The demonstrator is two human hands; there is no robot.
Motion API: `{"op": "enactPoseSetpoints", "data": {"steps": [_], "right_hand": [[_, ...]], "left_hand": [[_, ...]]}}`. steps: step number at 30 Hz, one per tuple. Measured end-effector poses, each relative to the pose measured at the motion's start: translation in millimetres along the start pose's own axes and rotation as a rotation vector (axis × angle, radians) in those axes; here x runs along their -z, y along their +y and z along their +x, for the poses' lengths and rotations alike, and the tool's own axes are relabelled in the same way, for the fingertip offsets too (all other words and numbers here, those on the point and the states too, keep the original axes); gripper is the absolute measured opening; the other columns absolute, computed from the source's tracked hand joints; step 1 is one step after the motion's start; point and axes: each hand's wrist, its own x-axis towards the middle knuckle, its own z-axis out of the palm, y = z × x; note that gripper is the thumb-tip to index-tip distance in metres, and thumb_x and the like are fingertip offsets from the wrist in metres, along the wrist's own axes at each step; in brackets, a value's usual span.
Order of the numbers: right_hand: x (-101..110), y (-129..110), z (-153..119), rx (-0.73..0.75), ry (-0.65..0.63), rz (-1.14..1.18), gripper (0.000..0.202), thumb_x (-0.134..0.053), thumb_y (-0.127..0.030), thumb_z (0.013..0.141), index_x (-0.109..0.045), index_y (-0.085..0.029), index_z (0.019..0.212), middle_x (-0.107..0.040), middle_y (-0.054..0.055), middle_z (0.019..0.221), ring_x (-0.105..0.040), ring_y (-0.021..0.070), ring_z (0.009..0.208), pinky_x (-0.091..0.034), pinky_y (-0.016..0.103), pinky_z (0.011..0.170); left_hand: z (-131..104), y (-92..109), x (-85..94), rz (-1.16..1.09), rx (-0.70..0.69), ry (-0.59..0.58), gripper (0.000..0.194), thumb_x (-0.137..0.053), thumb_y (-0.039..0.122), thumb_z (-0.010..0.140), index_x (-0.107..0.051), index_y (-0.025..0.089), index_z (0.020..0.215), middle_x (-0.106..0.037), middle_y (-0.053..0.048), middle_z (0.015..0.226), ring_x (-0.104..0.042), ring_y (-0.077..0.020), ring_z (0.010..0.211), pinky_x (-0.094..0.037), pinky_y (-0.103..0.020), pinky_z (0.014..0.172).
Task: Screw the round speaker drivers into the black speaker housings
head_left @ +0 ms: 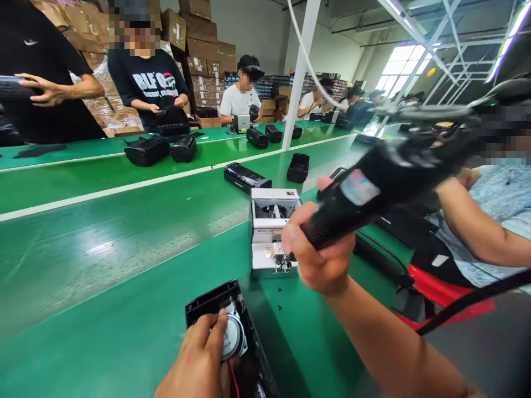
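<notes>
My left hand (203,354) grips a round silver speaker driver (234,338) by its rim, thumb and fingers closed on it. The driver sits in an open black plastic housing (259,365) at the bottom of the view, and a red wire runs below it. My right hand (326,260) is wrapped around a black electric screwdriver (352,199) with a pale label, blurred by motion. Its lower end is by the front of a white screw feeder (265,235); my fingers hide the bit, so I cannot tell whether it touches the feeder.
A few small dark screws (280,307) lie on the green bench (124,342). Beyond the feeder, a black speaker housing (248,177) and a black open case (298,167) rest on the green conveyor (103,221). Co-workers sit across and to the right, near a red-and-black bag (440,282).
</notes>
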Motion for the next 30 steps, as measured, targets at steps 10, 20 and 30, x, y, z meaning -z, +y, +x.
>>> {"op": "enactPoseSetpoints", "data": {"steps": [10,20,30], "right_hand": [[-3.8,-51.1,-41.6,-0.351,-0.084,0.376,0.054,-0.074,-0.025,0.099,-0.049,-0.041,0.144,-0.054,-0.009,0.069,-0.049,0.0115,0.044,-0.048,0.027,0.042],[-25.9,-35.1,-101.6,-0.183,-0.146,0.386,0.049,-0.06,-0.027,0.106,-0.04,-0.042,0.148,-0.05,-0.007,0.074,-0.051,0.0121,0.051,-0.049,0.028,0.05],[-21.0,-17.7,-113.1,-0.207,-0.207,0.35,0.061,-0.061,-0.021,0.102,-0.034,-0.04,0.153,-0.053,-0.005,0.078,-0.056,0.0152,0.057,-0.051,0.032,0.055]], "left_hand": [[7.1,22.0,32.6,-0.022,0.062,-0.159,0.062,-0.046,0.006,0.088,-0.064,0.018,0.147,-0.071,-0.011,0.128,-0.069,-0.0243,0.111,-0.06,-0.034,0.09],[15.1,36.6,56.3,-0.067,0.2,-0.459,0.069,-0.039,-0.004,0.093,-0.052,0.019,0.157,-0.057,-0.015,0.155,-0.067,-0.0268,0.132,-0.058,-0.041,0.109],[17.0,36.0,54.1,-0.096,0.198,-0.456,0.069,-0.04,-0.005,0.096,-0.048,0.02,0.16,-0.058,-0.014,0.153,-0.066,-0.0277,0.134,-0.058,-0.044,0.111]]}}
